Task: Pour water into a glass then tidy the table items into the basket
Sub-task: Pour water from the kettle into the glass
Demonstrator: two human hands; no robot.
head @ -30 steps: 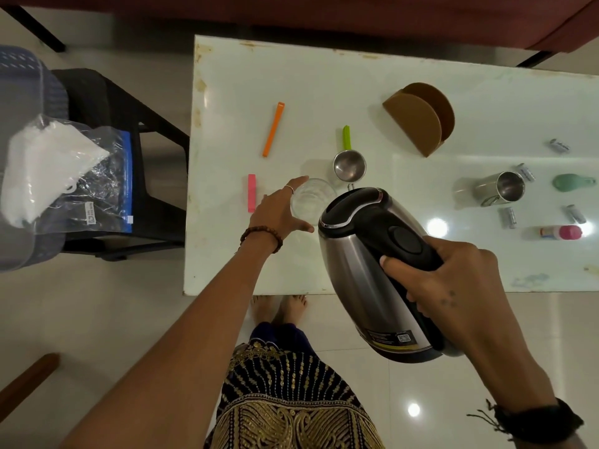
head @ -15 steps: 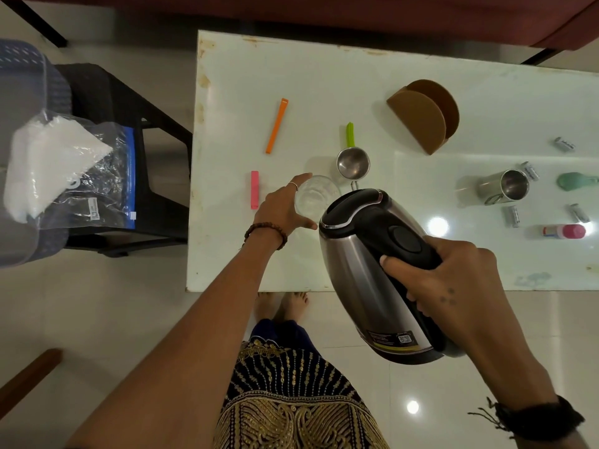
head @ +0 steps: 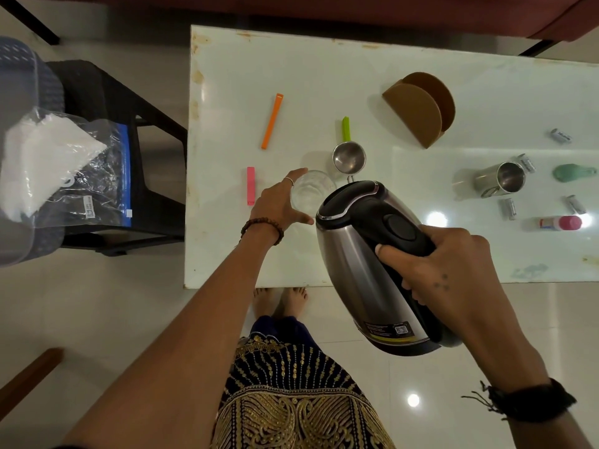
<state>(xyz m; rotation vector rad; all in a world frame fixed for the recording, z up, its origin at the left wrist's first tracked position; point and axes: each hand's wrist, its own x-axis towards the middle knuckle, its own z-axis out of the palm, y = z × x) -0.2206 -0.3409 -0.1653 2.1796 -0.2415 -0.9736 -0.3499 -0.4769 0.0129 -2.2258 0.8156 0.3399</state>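
A clear glass [head: 309, 191] stands on the white table [head: 324, 76], and my left hand [head: 278, 202] wraps around its left side. My right hand [head: 434, 270] grips the black handle of a steel electric kettle [head: 356, 260], which is tilted with its spout end over the glass rim. No stream of water can be made out. Loose on the table lie an orange clip [head: 272, 120], a pink clip [head: 250, 185], a steel measuring scoop with a green handle [head: 348, 153], a steel mug [head: 500, 183] and several batteries [head: 509, 209].
A brown napkin holder [head: 421, 108] stands at the back right. A green object [head: 572, 172] and a pink-capped bottle [head: 559, 222] lie at the right edge. Left of the table, a dark basket [head: 19, 79] holds a plastic bag [head: 64, 170] beside a black chair [head: 136, 124].
Both hands, the glass and the kettle keep nearly the same pose; the kettle's tilt is hardly changed. Only the view has shifted slightly.
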